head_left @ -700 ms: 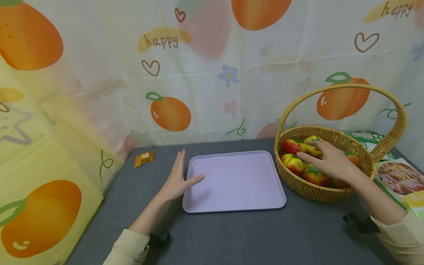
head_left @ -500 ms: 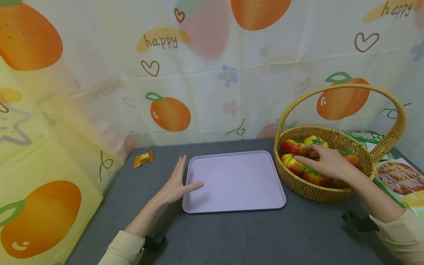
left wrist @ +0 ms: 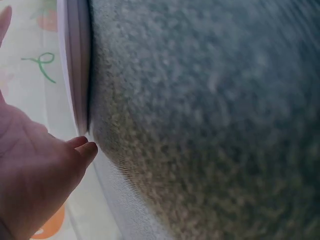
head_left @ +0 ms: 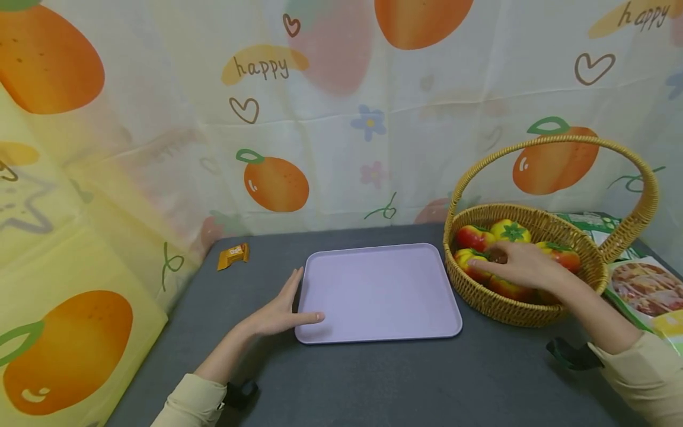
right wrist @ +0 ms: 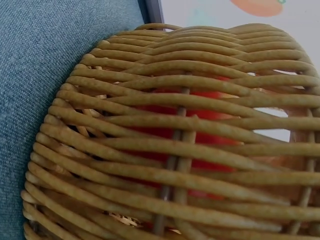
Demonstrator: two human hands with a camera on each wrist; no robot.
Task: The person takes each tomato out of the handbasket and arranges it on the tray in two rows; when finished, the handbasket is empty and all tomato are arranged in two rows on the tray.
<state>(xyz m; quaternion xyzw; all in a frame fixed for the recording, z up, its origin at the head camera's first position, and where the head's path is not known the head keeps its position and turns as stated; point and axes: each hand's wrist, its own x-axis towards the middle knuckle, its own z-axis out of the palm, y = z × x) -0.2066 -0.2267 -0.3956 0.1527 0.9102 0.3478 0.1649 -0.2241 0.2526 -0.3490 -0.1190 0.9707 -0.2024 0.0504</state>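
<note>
Your right hand (head_left: 525,265) is sitting inside the basket (head_left: 493,311), thumb at the yellow-red fruit (head_left: 463,261) on the left side; fingers are bending down, can't tell if they're gripping. Your left hand (head_left: 277,313) is keeping thumb and fingers apart at the left edge of the tray (head_left: 379,293). Tray's lying on the surface (head_left: 384,379), just left of the basket. Wrapped snack (head_left: 233,255) is sitting farther left.

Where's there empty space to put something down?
The lilac tray is bare, except where the left grip reaches over its left side. The grey table is bare in front of the tray, between the sleeves, and between the orange packet and the tray's far-left corner. The basket is crowded with fruit and the right grip; printed items lie right of it.
</note>
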